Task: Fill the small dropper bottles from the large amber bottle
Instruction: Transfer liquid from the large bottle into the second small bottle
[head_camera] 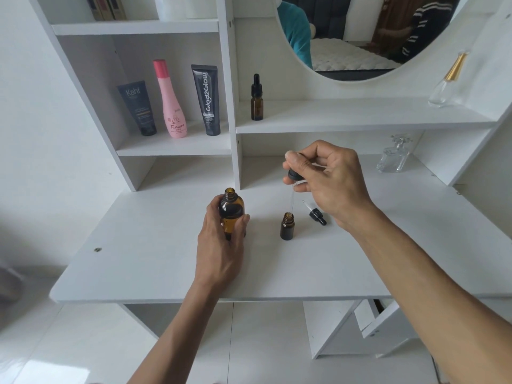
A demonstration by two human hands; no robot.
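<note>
Gripping the large uncapped amber glass bottle [231, 214] upright on the white surface [166, 259], the left hand [221, 245] steadies it. The right hand [327, 181] pinches a black-capped glass dropper [293, 187] over the small open amber bottle [287, 226] between both hands. White shelves [346, 117] and a round mirror [360, 37] stand beyond.

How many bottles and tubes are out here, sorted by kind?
Amber bottles: 3, large, small open, small capped
Clear glass bottles: 2
Pink bottle: 1
Tubes: 2
Total: 8
</note>
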